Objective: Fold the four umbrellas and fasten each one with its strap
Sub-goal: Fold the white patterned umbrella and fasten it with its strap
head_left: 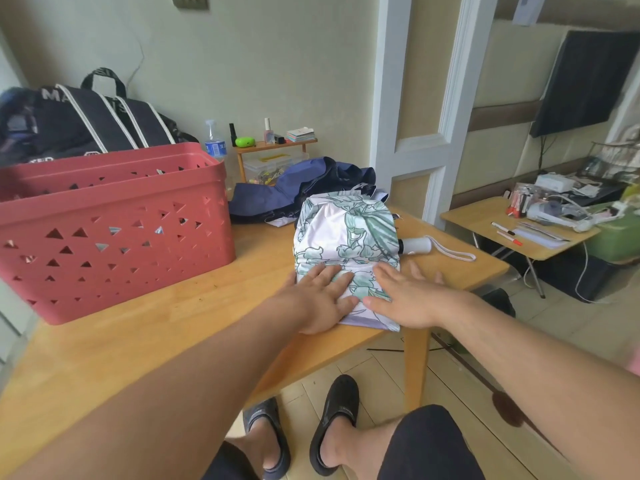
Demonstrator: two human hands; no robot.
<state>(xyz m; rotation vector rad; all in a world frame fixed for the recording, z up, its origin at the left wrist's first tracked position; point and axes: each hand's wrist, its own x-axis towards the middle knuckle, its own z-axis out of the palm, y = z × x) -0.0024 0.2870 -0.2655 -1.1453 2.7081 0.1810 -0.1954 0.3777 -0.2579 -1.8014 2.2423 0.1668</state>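
Note:
A white umbrella with a green leaf print lies collapsed on the wooden table, its canopy loose and spread. Its white handle with a white wrist cord sticks out to the right. My left hand presses flat on the near left part of the canopy. My right hand lies flat on the near right part, fingers straight. Behind it a dark blue umbrella lies crumpled and unfastened. No strap is visible on either umbrella.
A red perforated plastic basket stands at the table's left. A black bag, a water bottle and a small shelf with bottles stand behind. A second small table with clutter is at the right.

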